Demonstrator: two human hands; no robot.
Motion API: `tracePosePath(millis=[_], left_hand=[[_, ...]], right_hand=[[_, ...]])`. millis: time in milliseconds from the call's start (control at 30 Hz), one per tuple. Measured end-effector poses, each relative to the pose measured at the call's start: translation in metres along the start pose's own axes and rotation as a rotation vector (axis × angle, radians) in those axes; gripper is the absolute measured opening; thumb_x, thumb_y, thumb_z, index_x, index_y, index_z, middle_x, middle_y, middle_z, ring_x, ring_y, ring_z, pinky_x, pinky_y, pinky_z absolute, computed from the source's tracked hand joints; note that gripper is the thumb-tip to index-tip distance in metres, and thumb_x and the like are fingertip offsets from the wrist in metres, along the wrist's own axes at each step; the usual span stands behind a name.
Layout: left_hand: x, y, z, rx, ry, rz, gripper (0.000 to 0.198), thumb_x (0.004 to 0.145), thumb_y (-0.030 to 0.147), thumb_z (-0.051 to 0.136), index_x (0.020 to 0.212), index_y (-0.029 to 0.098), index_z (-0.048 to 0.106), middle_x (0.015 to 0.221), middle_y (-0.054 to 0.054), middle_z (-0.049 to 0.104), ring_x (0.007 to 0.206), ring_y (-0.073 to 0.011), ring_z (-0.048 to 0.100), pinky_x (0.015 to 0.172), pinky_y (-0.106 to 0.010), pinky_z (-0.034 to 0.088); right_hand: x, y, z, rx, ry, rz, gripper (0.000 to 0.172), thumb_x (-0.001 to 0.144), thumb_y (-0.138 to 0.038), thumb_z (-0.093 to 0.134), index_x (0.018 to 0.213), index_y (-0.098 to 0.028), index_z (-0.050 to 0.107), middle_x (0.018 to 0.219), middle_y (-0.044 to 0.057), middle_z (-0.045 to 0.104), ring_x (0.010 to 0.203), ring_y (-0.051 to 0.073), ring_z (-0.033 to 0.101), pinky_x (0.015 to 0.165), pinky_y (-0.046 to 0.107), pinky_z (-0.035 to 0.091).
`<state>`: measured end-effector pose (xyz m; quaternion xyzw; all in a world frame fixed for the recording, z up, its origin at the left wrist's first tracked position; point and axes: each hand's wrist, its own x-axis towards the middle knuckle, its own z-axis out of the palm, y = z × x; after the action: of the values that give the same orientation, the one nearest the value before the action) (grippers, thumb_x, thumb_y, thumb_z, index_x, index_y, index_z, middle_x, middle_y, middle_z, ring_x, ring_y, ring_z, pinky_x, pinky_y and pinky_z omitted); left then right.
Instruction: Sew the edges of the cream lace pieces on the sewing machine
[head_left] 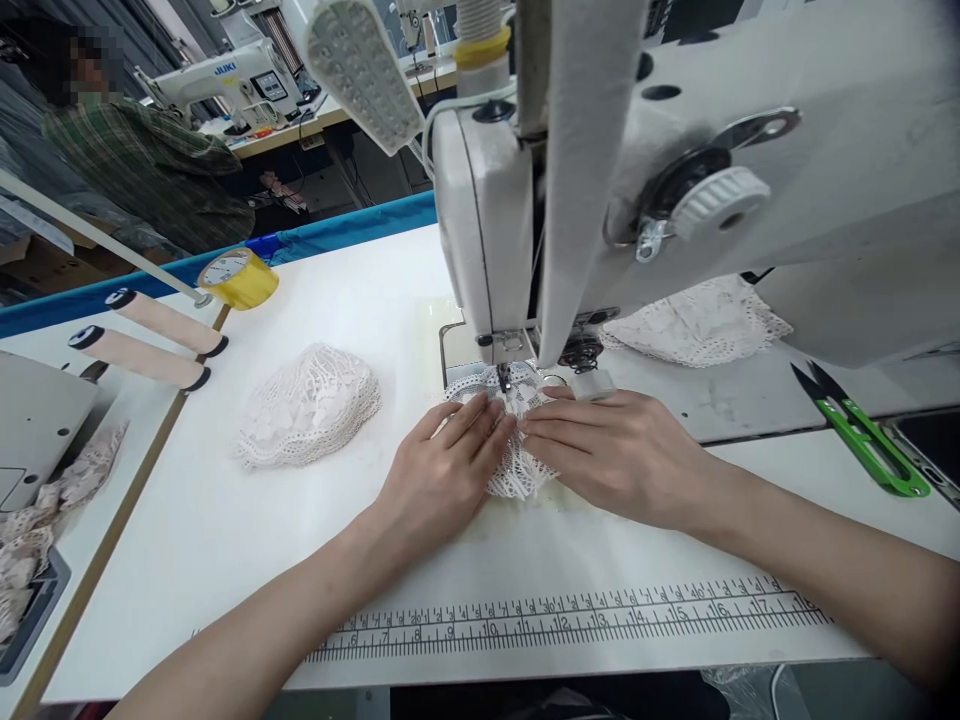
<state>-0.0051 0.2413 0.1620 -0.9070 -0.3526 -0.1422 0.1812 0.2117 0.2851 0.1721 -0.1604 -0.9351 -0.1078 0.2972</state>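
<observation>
A small piece of white lace (516, 470) lies under the presser foot (504, 376) of a white sewing machine (675, 180). My left hand (442, 470) lies flat on the lace's left side, fingers stretched toward the needle. My right hand (622, 450) presses flat on its right side, fingers pointing left. The fingertips of both hands almost meet just in front of the foot. Neither hand grips anything.
A heap of white lace pieces (307, 405) sits to the left, more lace (694, 320) behind the machine. Green thread snips (862, 435) lie at right. Yellow tape roll (238, 277), two thread cones (150, 340), a printed ruler (570, 610) along the front edge. A person (142, 150) sits far left.
</observation>
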Motion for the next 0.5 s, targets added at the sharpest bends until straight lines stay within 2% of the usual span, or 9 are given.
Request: tracePosePath(millis=[233,400,500], left_hand=[[0.0023,-0.0032,0.0006,-0.022,-0.024,-0.028,0.041,0.086,0.008,0.046,0.125,0.007,0.06,0.128,-0.014,0.063,0.122,-0.0279,0.058,0.096,-0.044,0.048],[0.0041,-0.0059,0.0023,-0.005,-0.016,-0.058,0.041,0.088,0.009,0.045,0.126,0.009,0.059,0.127,-0.012,0.064,0.12,-0.0253,0.06,0.099,-0.045,0.046],[0.0021,-0.0042,0.001,-0.013,0.007,-0.032,0.037,0.09,0.011,0.047,0.124,0.009,0.06,0.126,-0.011,0.064,0.119,-0.0245,0.06,0.101,-0.045,0.046]], right_hand=[[-0.0016,0.0017,0.0034,-0.008,0.013,0.008,0.022,0.09,-0.004,0.052,0.087,-0.015,0.072,0.089,0.002,0.075,0.08,0.016,0.069,0.068,0.03,0.053],[-0.0001,0.0025,0.006,-0.058,0.025,0.014,0.026,0.089,0.001,0.051,0.088,-0.014,0.072,0.089,0.002,0.076,0.076,0.015,0.069,0.06,0.028,0.051],[0.0001,0.0019,0.0064,-0.078,0.017,0.003,0.027,0.09,0.0,0.049,0.09,-0.013,0.072,0.092,0.004,0.075,0.08,0.015,0.069,0.064,0.028,0.053]])
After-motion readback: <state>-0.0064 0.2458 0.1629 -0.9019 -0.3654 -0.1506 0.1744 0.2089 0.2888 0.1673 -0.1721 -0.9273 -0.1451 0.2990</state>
